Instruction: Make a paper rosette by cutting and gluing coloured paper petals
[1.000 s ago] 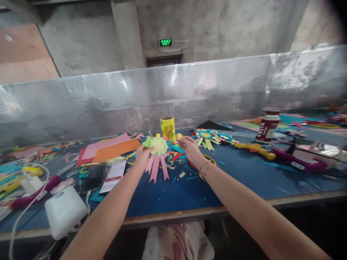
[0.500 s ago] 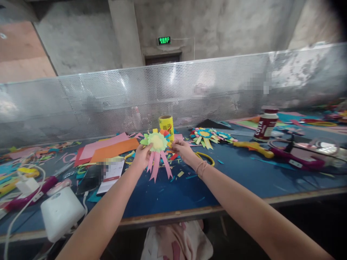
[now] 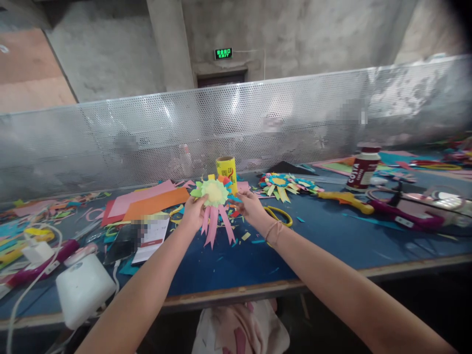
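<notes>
My left hand (image 3: pixel 193 211) is closed on the left edge of a paper rosette (image 3: pixel 215 192), which has a pale yellow centre, a green scalloped ring, colored tabs around it and pink tails hanging down. At the rosette's right edge my right hand (image 3: pixel 252 209) pinches a small blue paper strip (image 3: pixel 233 198); I cannot tell whether the strip is attached. Upright just behind the rosette stands a yellow tape roll (image 3: pixel 227 171). Two finished-looking paper rosettes (image 3: pixel 278 182) lie on the table to the right.
Orange paper sheets (image 3: pixel 157 204) and a phone-like black item (image 3: pixel 123 243) lie left. A white box-shaped device (image 3: pixel 84 290) sits at the front edge. A yellow-handled tool (image 3: pixel 280 216), a glue gun (image 3: pixel 405 215) and a Costa bottle (image 3: pixel 363 169) are right. Perforated metal (image 3: pixel 236 128) bounds the back.
My right hand has shifted slightly right and down. A blue strip now shows at its fingertips, where a yellow-orange piece showed before. The left hand and rosette are nearly still.
</notes>
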`<action>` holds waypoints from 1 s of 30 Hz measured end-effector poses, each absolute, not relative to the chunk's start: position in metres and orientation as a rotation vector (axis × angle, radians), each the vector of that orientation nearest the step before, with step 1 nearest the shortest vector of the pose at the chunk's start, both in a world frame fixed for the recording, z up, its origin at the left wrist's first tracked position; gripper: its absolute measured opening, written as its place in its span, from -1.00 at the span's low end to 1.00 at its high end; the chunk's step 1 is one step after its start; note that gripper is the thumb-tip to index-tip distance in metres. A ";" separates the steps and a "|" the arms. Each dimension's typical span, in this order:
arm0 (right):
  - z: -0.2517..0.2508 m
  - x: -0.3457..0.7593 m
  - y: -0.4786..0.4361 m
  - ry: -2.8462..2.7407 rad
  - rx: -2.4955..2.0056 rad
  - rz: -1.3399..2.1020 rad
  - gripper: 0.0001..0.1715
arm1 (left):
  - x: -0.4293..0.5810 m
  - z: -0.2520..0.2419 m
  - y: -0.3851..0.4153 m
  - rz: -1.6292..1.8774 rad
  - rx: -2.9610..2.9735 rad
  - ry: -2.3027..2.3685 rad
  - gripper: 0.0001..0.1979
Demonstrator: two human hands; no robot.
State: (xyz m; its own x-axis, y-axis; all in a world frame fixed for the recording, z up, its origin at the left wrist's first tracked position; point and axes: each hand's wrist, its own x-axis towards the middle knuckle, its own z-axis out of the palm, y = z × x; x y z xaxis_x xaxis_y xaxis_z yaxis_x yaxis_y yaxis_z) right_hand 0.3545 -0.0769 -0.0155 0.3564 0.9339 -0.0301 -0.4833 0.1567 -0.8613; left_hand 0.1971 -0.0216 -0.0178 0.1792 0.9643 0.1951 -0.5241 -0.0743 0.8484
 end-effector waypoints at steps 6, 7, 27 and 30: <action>-0.016 0.349 -0.078 -0.536 -0.783 1.172 -0.75 | 0.199 -0.017 -0.027 1.346 0.938 0.529 -0.65; -0.016 0.349 -0.077 -0.537 -0.776 1.167 -0.75 | 0.199 -0.016 -0.028 1.340 0.928 0.530 -0.64; -0.025 0.410 -0.060 -1.288 -1.473 -0.005 -0.97 | 0.190 -0.007 -0.021 1.427 0.832 0.518 -0.71; -0.021 0.400 -0.063 -1.287 -1.325 0.230 -0.94 | 0.192 -0.008 -0.023 1.421 0.865 0.486 -0.67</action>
